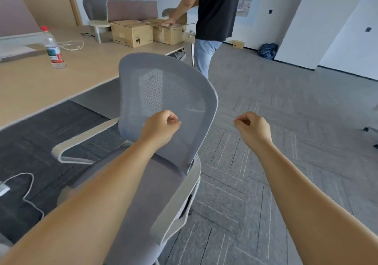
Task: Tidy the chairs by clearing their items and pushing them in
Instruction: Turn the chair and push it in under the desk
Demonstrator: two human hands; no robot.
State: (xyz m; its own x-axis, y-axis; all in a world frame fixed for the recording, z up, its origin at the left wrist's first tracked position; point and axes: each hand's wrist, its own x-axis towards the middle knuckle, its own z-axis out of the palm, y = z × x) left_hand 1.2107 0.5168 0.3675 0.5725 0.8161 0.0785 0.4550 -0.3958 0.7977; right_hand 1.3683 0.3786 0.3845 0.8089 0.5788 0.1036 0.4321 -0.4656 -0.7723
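A grey office chair with a mesh back (163, 84) stands in front of me, its seat turned toward the long wooden desk (36, 84) and partly out from it. My left hand (161, 126) is a loose fist hovering in front of the lower chair back, holding nothing. My right hand (253, 128) is also closed, out over the carpet to the right of the chair and apart from it. The seat is bare where my left forearm does not cover it.
A water bottle (52, 48) and a white cable (71, 45) lie on the desk. Two cardboard boxes (133, 32) stand at its far end, where a person (212, 19) leans on one. Another grey chair (94, 5) stands beyond. Grey carpet spreads to the right.
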